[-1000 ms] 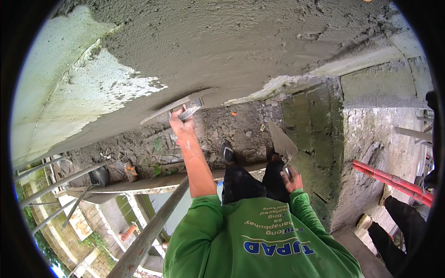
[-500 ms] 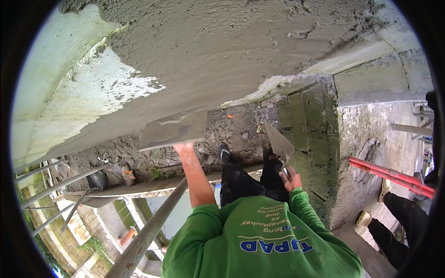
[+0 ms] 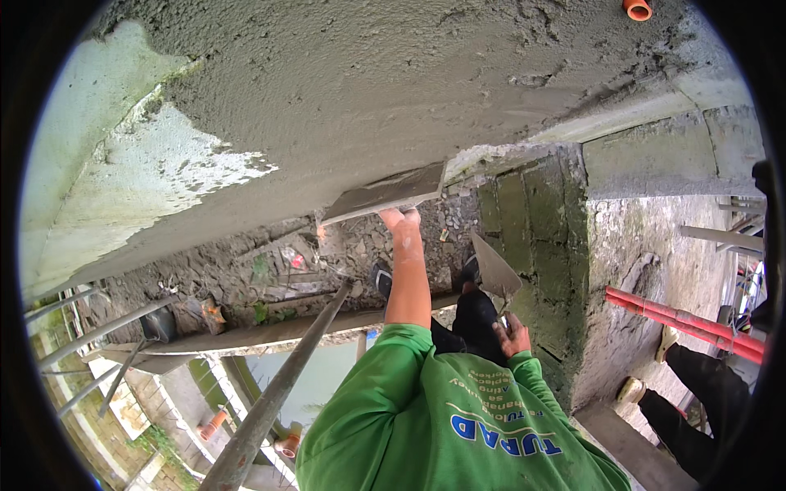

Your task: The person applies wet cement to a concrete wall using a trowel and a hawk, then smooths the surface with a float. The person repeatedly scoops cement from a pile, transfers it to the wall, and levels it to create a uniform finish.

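Observation:
My left hand (image 3: 401, 216), arm stretched forward, grips a flat plasterer's hawk (image 3: 389, 192) from beneath; its fingers are partly hidden by the board. A grey film of mortar coats the hawk's face, and its far edge lies against or very close to the freshly mortared wall (image 3: 368, 114). Close to my right knee, my right hand (image 3: 514, 334) is closed round the handle of a pointed trowel (image 3: 496, 268). The trowel's broad blade points away from me, apart from the wall.
Rubble and debris (image 3: 286, 270) cover the ledge below the wall. A metal pole (image 3: 282, 376) slants up beside my left arm. Red pipes (image 3: 688, 323) and another person's legs (image 3: 688, 409) are at the right. An orange pipe end (image 3: 637, 9) protrudes from the wall.
My left hand has carried the hawk to the right along the wall. My right hand and the trowel have barely moved. The orange pipe end has come into view at the top.

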`<state>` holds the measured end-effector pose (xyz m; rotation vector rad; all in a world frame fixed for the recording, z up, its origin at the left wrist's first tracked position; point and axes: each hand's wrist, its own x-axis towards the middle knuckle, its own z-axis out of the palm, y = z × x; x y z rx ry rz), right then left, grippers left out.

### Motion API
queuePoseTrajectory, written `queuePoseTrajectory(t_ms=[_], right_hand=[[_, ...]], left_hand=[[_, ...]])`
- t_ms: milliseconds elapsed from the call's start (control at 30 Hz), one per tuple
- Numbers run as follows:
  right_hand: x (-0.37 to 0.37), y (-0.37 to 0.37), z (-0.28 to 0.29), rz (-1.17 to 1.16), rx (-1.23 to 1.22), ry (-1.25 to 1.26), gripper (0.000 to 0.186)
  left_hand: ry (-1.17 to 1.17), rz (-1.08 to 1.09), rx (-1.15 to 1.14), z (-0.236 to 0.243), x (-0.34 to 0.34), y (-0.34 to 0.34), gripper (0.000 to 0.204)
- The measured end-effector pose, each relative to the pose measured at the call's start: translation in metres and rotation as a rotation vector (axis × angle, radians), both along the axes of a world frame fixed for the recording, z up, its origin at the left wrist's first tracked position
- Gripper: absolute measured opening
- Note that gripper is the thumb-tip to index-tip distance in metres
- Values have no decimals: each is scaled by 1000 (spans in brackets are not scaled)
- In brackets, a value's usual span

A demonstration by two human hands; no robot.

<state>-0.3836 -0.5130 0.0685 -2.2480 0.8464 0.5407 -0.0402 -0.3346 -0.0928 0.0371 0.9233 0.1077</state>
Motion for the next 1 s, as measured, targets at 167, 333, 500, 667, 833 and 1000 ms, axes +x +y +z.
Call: queuePoseTrajectory(t_ms=[167,333,500,667,833,1000], right_hand=[[7,4,-11,19,-18,-117,40],[19,14,-23,28,1,-165,41],[37,18,-26,102,52,-106,44],[34,17,-46,140,64,-128,46],[39,11,-34,145,83,-144,49],[45,0,8,180,80,-240,50]], left_hand=[[61,20,106,45,6,43,54],[-31,-22,294,101,11,101,36],[-149,40,369,162,7,187,30],[-417,92,488,249,-5,264,38],[-478,-20,511,224,-61,299,38],[-451,-228,360,155,-119,237,38]])
